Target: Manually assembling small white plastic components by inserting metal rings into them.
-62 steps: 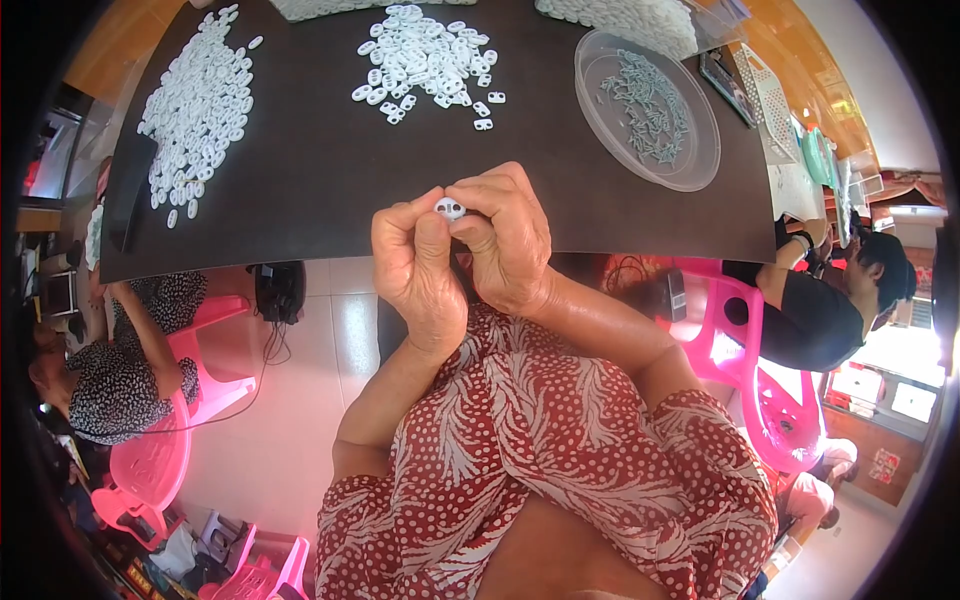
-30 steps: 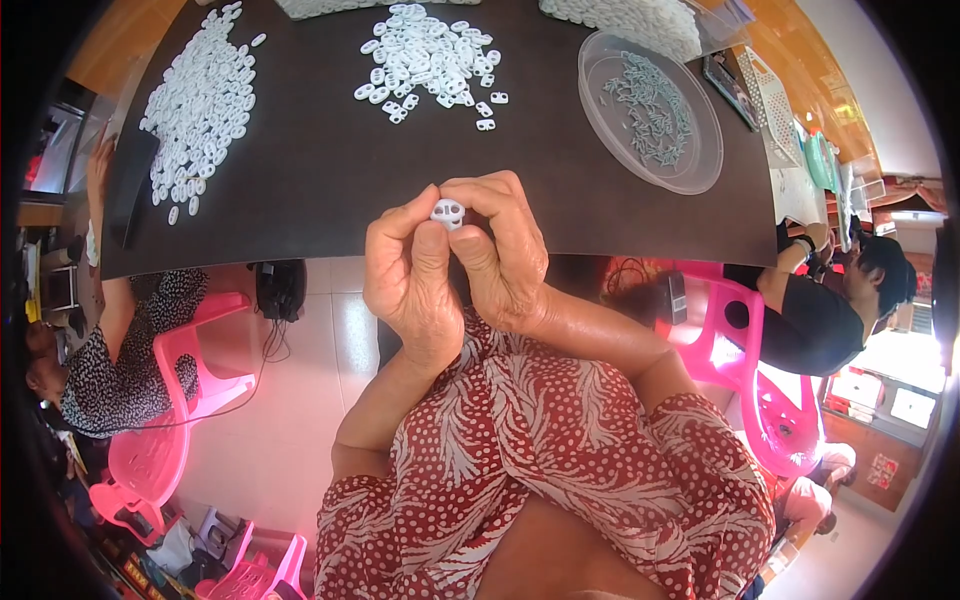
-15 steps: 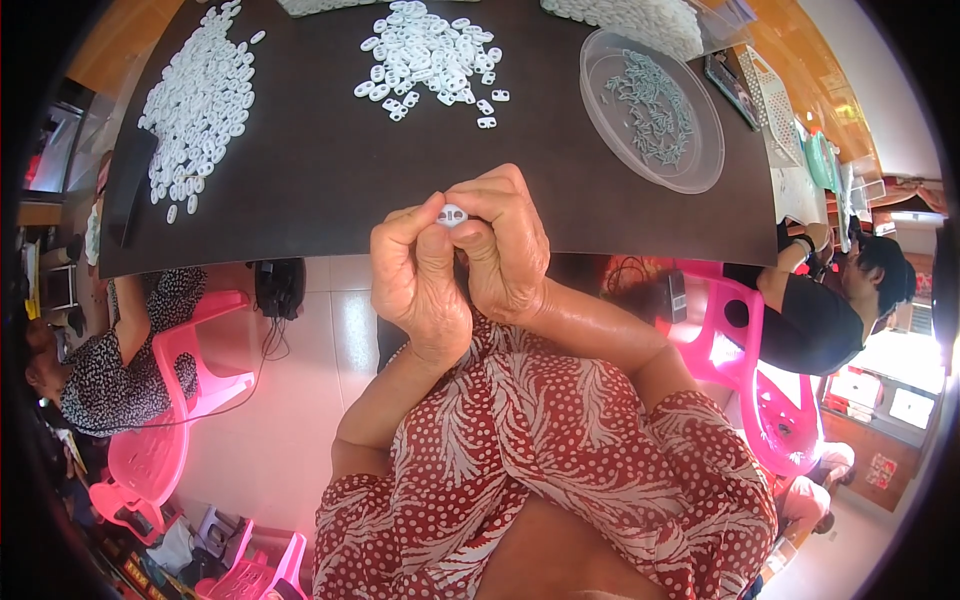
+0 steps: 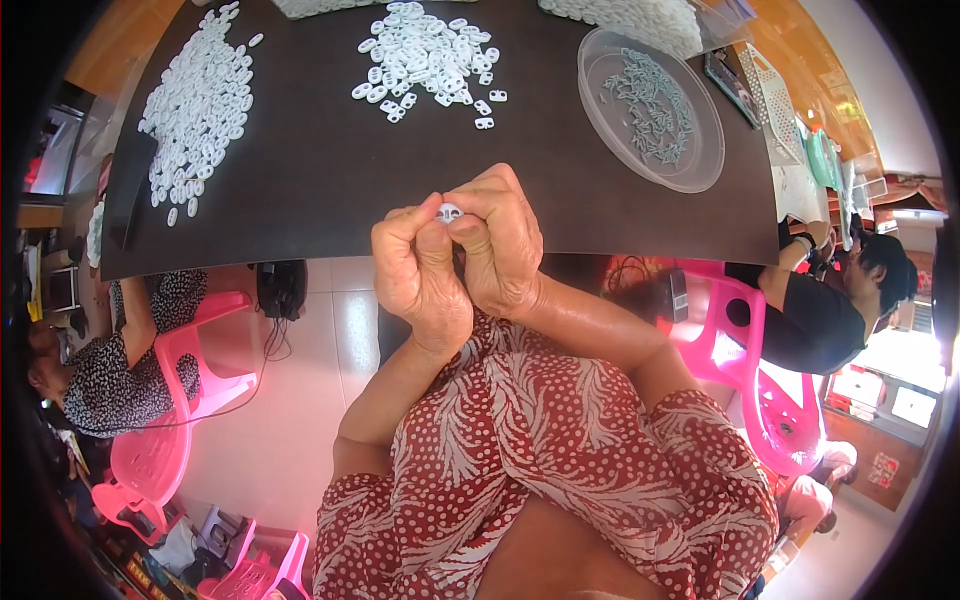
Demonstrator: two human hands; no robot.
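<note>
Pinched between both my hands, just over the table's near edge, is a small white oval plastic piece with two holes, like a cord lock [image 4: 450, 212]. My left hand [image 4: 418, 275] grips its left end with thumb and forefinger. On its right end, the thumb and forefinger of my right hand [image 4: 505, 240] press together. Beyond them lies a loose pile of white two-hole pieces [image 4: 425, 55]. A larger heap of white oval pieces [image 4: 200, 105] spreads at the left. To the right, a round clear plastic tray [image 4: 705, 165] holds many small grey-green springs [image 4: 650, 105].
The dark table [image 4: 330, 190] ends just under my wrists. Bags of white pieces [image 4: 640, 20] stand at its far edge, near a phone [image 4: 732, 88] and a white perforated basket [image 4: 770, 100]. People sit at both sides on pink chairs [image 4: 740, 350].
Both hands stay on the white piece. My right hand has shifted slightly left, its thumb now covering more of the piece's right end.
</note>
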